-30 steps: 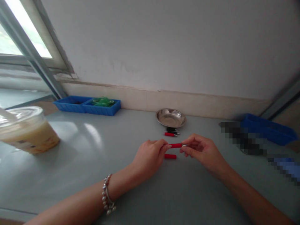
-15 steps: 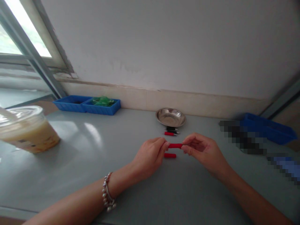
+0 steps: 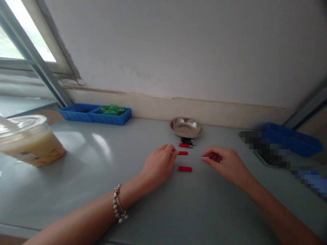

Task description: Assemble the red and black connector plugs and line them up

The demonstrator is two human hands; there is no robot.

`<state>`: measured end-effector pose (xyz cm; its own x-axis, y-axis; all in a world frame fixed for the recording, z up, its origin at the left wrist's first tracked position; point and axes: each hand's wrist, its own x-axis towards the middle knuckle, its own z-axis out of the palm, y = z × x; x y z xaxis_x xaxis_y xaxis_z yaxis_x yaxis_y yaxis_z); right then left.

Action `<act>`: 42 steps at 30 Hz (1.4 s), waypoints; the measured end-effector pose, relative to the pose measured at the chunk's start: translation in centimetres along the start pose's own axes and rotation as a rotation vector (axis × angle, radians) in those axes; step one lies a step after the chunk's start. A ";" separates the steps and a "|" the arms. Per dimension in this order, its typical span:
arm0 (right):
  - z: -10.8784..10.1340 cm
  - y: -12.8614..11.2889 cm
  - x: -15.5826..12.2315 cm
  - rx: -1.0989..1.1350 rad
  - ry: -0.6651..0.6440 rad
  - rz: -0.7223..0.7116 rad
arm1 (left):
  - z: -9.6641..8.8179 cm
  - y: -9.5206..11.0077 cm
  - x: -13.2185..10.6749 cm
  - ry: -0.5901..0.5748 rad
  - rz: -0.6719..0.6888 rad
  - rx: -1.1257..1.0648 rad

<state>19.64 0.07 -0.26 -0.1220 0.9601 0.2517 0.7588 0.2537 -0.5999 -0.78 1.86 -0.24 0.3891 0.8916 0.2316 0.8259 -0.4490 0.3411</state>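
My left hand (image 3: 160, 162), with a beaded bracelet on its wrist, pinches the left end of a short red pen-like tube (image 3: 183, 153) just above the table. To the right, my right hand (image 3: 221, 160) has thumb and forefinger closed on a small thin whitish piece (image 3: 205, 157); its exact kind is too small to tell. A gap separates the two hands. Below the held tube, another red tube (image 3: 185, 169) lies on the table. Beyond them, a red piece with a thin metal tip (image 3: 184, 145) lies beside several similar black pieces (image 3: 187, 140).
A round metal dish (image 3: 186, 127) stands near the wall behind the pieces. Blue trays (image 3: 112, 119), one with green contents, sit at back left. A drink cup (image 3: 30, 141) is at left. On the right are a blue tray (image 3: 291, 139) and pixelated dark items (image 3: 265, 151).
My hands have moved apart. The red tube, held between both hands before, is now in my left hand alone, farther left and slightly away; the thin piece now shows in my right fingers.
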 end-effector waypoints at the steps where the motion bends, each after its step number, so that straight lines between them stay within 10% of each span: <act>1: -0.1 0.2 0.1 -0.077 -0.040 0.017 | 0.2 -0.2 0.1 -0.004 -0.004 -0.001; 9: 0.2 1.3 0.4 -0.334 -0.201 0.061 | 1.1 -1.3 0.3 -0.034 0.028 -0.046; 19: 0.1 1.0 0.5 -0.270 -0.016 -0.111 | 0.9 -1.2 0.3 -0.117 0.116 -0.113; 29: 2.7 1.8 6.0 -0.337 -0.138 -0.153 | 0.7 -1.0 0.1 -0.080 0.157 -0.056; 42: 3.4 0.9 5.4 -0.331 -0.091 -0.157 | 0.6 -0.7 -0.1 -0.028 0.157 -0.080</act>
<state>17.47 5.91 -2.05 -0.2987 0.9227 0.2437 0.8900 0.3615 -0.2780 -1.13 2.15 -1.09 0.5225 0.8112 0.2627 0.7197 -0.5848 0.3743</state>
